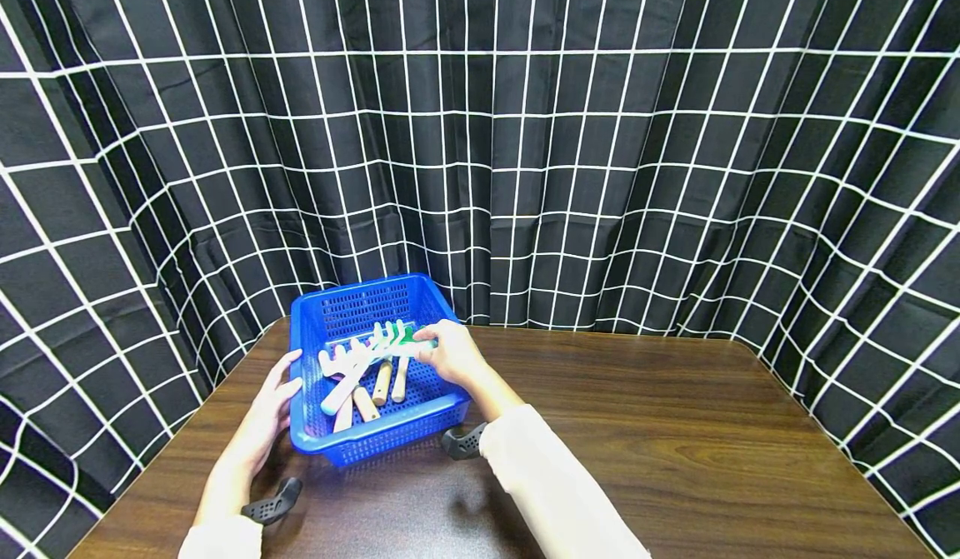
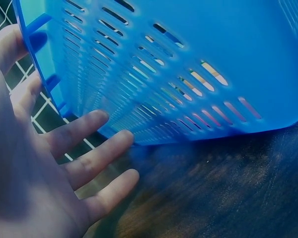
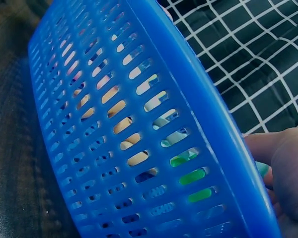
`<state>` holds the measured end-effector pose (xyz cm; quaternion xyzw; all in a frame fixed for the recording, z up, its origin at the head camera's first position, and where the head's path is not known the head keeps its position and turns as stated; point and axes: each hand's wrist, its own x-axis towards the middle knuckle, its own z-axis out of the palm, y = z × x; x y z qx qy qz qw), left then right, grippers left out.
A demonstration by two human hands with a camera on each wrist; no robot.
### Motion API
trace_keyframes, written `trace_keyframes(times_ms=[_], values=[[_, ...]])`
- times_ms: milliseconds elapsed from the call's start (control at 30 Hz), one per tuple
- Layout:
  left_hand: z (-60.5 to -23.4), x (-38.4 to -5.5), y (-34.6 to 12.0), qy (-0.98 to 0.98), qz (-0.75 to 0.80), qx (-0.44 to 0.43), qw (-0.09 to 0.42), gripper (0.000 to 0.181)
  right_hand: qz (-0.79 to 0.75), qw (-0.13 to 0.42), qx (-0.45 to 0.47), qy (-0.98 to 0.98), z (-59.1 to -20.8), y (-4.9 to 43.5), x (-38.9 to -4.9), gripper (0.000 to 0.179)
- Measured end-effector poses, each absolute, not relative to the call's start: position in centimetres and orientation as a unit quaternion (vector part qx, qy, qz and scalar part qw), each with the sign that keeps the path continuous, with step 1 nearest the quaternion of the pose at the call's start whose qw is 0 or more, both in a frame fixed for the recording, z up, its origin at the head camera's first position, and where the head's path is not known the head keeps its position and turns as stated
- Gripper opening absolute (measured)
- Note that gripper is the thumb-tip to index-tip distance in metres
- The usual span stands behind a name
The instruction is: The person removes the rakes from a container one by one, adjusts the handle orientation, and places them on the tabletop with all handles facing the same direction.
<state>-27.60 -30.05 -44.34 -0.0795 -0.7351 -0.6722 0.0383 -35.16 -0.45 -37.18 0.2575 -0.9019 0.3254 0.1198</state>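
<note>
A blue plastic basket (image 1: 375,432) with slotted walls stands at the table's left side. In it lie several tools with pale wooden handles (image 1: 382,382), white pronged heads (image 1: 341,363), a pale handle with a light-blue end (image 1: 341,392) and a green part (image 1: 408,334). My left hand (image 1: 262,413) touches the basket's left rim with two fingertips; its other fingers stretch along the outer wall in the left wrist view. My right hand (image 1: 450,352) reaches over the right rim and pinches a white pronged tool by its teal end (image 3: 262,168).
The brown wooden table (image 1: 637,426) extends to the right of the basket. Behind and around it hangs a black curtain (image 1: 562,167) with a white grid. Black bands (image 1: 273,502) are worn on both wrists, below the white sleeves.
</note>
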Motion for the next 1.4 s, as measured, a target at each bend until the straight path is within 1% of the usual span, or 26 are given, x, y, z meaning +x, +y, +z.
trace_keyframes(times_ms=[233, 567, 767, 967, 1133, 1200, 1400], values=[[-44.4, -27.6, -30.1, -0.739, -0.668, -0.077, 0.041, 0.053, 0.330, 0.151, 0.221, -0.905, -37.1, -0.5, -35.1, 0.020], [-44.3, -27.6, -30.1, -0.742, -0.665, -0.073, 0.041, 0.053, 0.346, 0.207, 0.200, -0.893, -37.0, -0.4, -35.0, 0.015], [-44.3, -27.5, -30.2, -0.740, -0.667, -0.071, 0.041, 0.053, 0.347, 0.239, 0.209, -0.883, -37.1, -0.5, -35.0, 0.015], [-44.3, -27.5, -30.2, -0.732, -0.675, -0.078, 0.041, 0.052, 0.337, 0.290, 0.222, -0.868, -37.2, -0.3, -34.6, 0.016], [-44.1, -27.5, -30.3, -0.737, -0.671, -0.067, 0.042, 0.053, 0.326, 0.305, 0.233, -0.864, -37.1, -0.4, -34.2, 0.016], [-44.1, -27.5, -30.3, -0.737, -0.671, -0.065, 0.041, 0.053, 0.319, 0.320, 0.238, -0.859, -37.0, -0.4, -34.1, 0.017], [-44.3, -27.6, -29.9, -0.735, -0.673, -0.066, 0.041, 0.052, 0.287, 0.365, 0.276, -0.841, -37.1, -0.2, -33.8, 0.020]])
